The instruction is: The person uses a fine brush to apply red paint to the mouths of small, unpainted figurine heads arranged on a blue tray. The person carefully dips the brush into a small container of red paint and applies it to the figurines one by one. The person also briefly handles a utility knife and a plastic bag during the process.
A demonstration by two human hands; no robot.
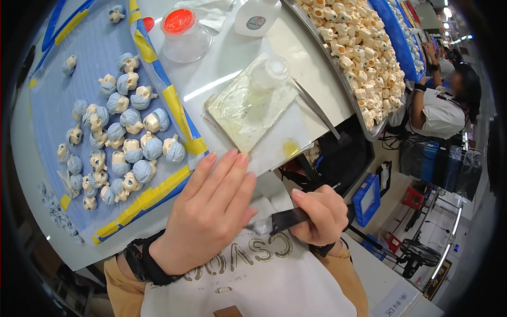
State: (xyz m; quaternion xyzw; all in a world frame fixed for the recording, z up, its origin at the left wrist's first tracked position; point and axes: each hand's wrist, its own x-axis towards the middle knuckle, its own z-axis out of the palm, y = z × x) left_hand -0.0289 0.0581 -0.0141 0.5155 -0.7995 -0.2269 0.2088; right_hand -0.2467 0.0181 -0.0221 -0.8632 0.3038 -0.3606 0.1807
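Observation:
My left hand (211, 208) lies palm down with its fingers stretched out, its fingertips at the near corner of a flat, clear yellowish slab (237, 113). My right hand (322, 214) is closed around a tool with a flat black handle (289, 220). The tool's shiny, pale end (260, 227) points toward my left hand, and its exact kind is unclear. On the slab stands a small clear cup (272, 70). Long metal tweezers (317, 110) lie beside the slab. Left of my left hand are several small doll heads with blue hair (153, 147).
A blue-lined tray edged with yellow tape (174, 105) holds the doll heads. A red-lidded clear jar (182, 39) and a white bottle (256, 18) stand at the back. At the right is a metal tray (364, 124) heaped with pale head parts. Another person (443, 108) sits beyond it.

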